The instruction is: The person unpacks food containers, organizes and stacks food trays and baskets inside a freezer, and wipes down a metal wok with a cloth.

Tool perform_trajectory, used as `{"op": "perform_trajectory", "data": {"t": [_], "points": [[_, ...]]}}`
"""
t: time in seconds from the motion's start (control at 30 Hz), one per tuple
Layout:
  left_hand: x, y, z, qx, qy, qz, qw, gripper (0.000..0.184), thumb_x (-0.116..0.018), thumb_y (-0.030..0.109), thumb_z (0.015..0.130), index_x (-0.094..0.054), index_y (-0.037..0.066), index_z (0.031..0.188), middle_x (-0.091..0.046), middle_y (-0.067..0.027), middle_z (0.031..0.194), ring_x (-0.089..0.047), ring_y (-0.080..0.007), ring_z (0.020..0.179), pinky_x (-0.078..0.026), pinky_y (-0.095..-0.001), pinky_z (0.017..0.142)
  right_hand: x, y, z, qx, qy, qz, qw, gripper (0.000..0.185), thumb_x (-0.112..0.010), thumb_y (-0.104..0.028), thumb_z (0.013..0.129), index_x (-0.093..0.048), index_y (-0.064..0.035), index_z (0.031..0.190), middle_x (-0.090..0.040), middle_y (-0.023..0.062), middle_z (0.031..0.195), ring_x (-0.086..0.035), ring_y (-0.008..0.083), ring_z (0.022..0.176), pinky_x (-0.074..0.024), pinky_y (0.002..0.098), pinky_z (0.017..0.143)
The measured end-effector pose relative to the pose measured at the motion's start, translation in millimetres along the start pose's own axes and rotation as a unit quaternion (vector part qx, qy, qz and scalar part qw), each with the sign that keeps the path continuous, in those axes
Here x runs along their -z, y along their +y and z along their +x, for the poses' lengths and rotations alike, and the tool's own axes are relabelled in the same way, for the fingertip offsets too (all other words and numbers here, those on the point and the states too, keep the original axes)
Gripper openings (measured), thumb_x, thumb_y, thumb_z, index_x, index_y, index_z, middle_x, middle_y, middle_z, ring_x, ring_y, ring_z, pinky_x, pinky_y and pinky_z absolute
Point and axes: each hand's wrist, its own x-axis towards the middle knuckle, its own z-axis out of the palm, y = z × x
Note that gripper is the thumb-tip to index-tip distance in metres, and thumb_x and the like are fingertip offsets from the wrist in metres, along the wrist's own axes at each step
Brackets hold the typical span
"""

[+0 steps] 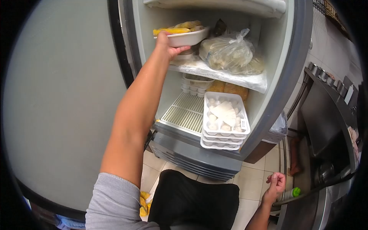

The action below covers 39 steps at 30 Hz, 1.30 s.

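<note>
My left hand (170, 45) reaches into the freezer and grips a white tray (188, 39) by its left side, thumb on the rim and fingers beneath. Yellow and brownish items (184, 27) lie in the tray. Right of it, a knotted clear plastic bag (230, 51) with pale contents rests on the frosty shelf (218, 71). Below, stacked white trays of round pale pieces (224, 111) stand at the front right of the wire rack (184, 111). Low at the right, my right hand (275, 184) hangs away from the freezer with its fingers curled; whether anything is inside cannot be seen.
The open freezer door (61, 96) fills the left side. A white basket (197, 81) sits at the back of the rack, near orange-brown packages (230, 89). On the right are a dark counter (326, 103), metal containers (322, 73) and a green-capped bottle (294, 193). A yellow cloth (145, 204) lies low.
</note>
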Motion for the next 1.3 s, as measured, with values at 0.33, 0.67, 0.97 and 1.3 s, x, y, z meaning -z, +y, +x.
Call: {"op": "perform_trajectory", "data": {"t": [0.33, 0.67, 0.97, 1.3], "points": [[25.0, 7.0, 73.2, 0.066, 0.134, 0.498, 0.854, 0.030, -0.036, 0.017, 0.089, -0.050, -0.003, 0.105, -0.058, -0.0142, 0.073, -0.049, -0.0179, 0.043, -0.039, -0.0296, 0.037, -4.0, 13.8, -20.8, -0.029, -0.011, -0.023, 0.999, 0.017, -0.063, -0.018, 0.089, -0.055, -0.0039, 0.086, -0.056, 0.0023, 0.073, -0.052, 0.0089, 0.067, -0.0429, 0.0223, 0.060], [36.3, -2.8, -11.2, -0.137, 0.145, 0.278, 0.940, 0.033, -0.043, 0.032, 0.093, -0.046, 0.002, 0.107, -0.048, -0.0064, 0.062, -0.050, -0.0159, 0.045, -0.041, -0.0277, 0.036, -35.3, 24.6, -48.3, -0.081, -0.078, -0.028, 0.993, 0.016, -0.063, -0.018, 0.089, -0.054, -0.0043, 0.087, -0.055, 0.0021, 0.072, -0.051, 0.0092, 0.066, -0.0431, 0.0225, 0.059], [189.5, -197.2, 5.5, 0.122, 0.181, 0.188, 0.957, 0.024, -0.045, 0.015, 0.090, -0.050, -0.005, 0.104, -0.059, -0.0184, 0.082, -0.063, -0.0282, 0.063, -0.053, -0.0366, 0.050, -48.8, 18.1, -79.6, -0.111, -0.115, -0.031, 0.987, 0.018, -0.068, -0.016, 0.085, -0.056, -0.0027, 0.083, -0.055, -0.0001, 0.074, -0.049, 0.0063, 0.067, -0.0406, 0.0203, 0.061], [211.1, -303.0, 103.1, 0.181, 0.160, 0.038, 0.970, 0.035, -0.049, 0.023, 0.091, -0.046, -0.007, 0.109, -0.059, -0.0217, 0.083, -0.062, -0.0314, 0.062, -0.055, -0.0449, 0.055, 69.1, 24.4, -127.5, -0.183, 0.042, -0.143, 0.972, 0.015, -0.064, -0.018, 0.089, -0.056, -0.0057, 0.090, -0.057, 0.0005, 0.073, -0.053, 0.0084, 0.063, -0.0435, 0.0215, 0.055]]}}
